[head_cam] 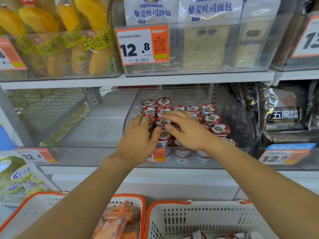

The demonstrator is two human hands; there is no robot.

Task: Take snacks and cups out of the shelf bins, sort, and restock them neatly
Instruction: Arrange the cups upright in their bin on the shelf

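Your left hand [138, 135] is reaching into the clear bin [245, 118] on the middle shelf, fingers curled down among the cups [211, 119], but honestly you can't tell from this angle whether it's actually got one pinched or is just touching the lids. Your right hand [187, 129] lies flatter, fingers stretched leftward over the cup tops and thumb tucked under, resting on them rather than wrapped round anything. Cups all stand upright, long axis vertical, round foil lids facing up, packed in rough rows running front to back in the bin; each lid is red and white with a little tiger face, text too small to read. More of them show through the bin's front wall beside an orange price tag [159, 155] your wrist mostly covers. Up top, the bread bin's tag [142, 44] reads 12.8 with a QR code, and the white bread bags [209, 10] say 藜麦吐司面包. Banana-shaped cakes [96, 37] sit to the left with yellow bands, dark bags [283, 114] reading 五黑 to the right. Down front are two orange-rimmed baskets, the left basket [131, 197] holding orange snack packs, the right basket [172, 203] nearly bare.
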